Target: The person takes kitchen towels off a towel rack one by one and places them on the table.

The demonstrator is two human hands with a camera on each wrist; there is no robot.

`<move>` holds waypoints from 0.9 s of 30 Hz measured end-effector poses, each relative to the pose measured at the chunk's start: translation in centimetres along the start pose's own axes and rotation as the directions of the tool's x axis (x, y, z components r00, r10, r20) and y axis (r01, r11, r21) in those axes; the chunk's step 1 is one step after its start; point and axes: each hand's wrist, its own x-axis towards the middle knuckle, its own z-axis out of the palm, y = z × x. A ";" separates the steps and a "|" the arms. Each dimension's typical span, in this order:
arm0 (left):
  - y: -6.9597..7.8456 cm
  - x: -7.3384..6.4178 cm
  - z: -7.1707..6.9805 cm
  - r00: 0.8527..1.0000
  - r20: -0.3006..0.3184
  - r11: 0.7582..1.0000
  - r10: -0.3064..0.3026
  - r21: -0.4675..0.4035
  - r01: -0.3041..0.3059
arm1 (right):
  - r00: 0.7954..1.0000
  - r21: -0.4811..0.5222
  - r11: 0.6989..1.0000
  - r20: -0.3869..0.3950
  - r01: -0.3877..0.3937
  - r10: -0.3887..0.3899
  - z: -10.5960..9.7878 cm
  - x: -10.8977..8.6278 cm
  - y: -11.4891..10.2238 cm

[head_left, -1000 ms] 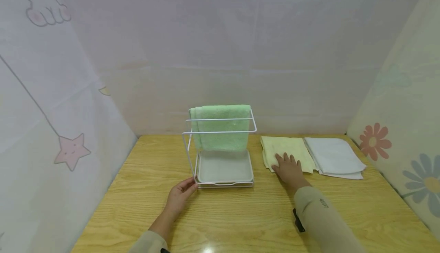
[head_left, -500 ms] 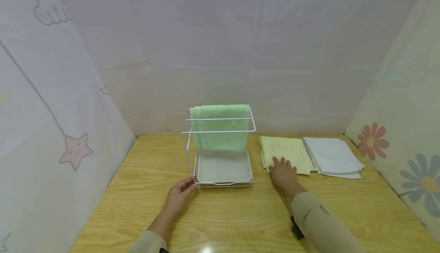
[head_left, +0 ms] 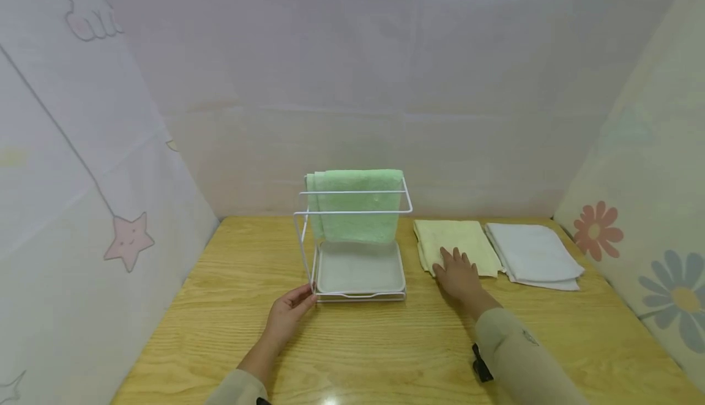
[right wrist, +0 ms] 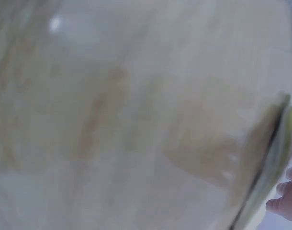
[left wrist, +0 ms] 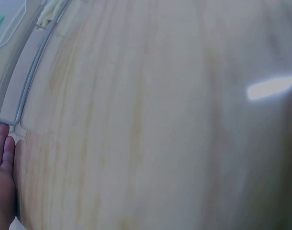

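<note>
A white wire rack [head_left: 352, 212] stands mid-table, with a folded green towel [head_left: 358, 218] draped over its rear bar. My left hand [head_left: 286, 314] pinches the rack's front left corner between thumb and fingers; the left wrist view shows fingers [left wrist: 3, 143] at that corner. To the right lies a folded pale yellow towel [head_left: 448, 234]. My right hand [head_left: 459, 276] rests on its near part, fingers spread. In the right wrist view the towel's edge [right wrist: 275, 153] and a few fingers [right wrist: 280, 201] show at the right border.
A white tray [head_left: 360, 270] sits in the rack's base under the bars. Just right of the yellow towel lies a folded white towel [head_left: 534, 255]. The wooden table [head_left: 374, 356] meets patterned cloth walls [head_left: 341, 87] at the back and both sides.
The yellow towel has shifted slightly left under my right hand, away from the white towel. My left hand has stayed at the rack's corner. The head view has turned a little.
</note>
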 end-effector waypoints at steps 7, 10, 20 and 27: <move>0.2 -0.3 0.0 1.000 0.005 1.000 0.003 -0.017 -0.003 | 0.991 0.143 0.984 -0.097 0.103 -0.090 -5.7 0.4 -2.5; 0.3 -0.2 0.1 1.000 0.013 1.000 0.014 -0.026 -0.014 | 0.986 0.195 0.970 -0.114 0.143 -0.122 -9.0 0.6 -4.0; 0.2 -0.2 0.3 1.000 0.001 0.999 0.028 -0.021 -0.028 | 0.944 0.179 0.937 -0.195 0.300 -0.266 -16.7 1.5 -10.6; 0.6 -0.5 0.4 1.000 -0.016 1.000 0.025 -0.013 -0.025 | 0.927 0.116 0.923 -0.131 0.367 -0.352 -18.4 2.3 -15.7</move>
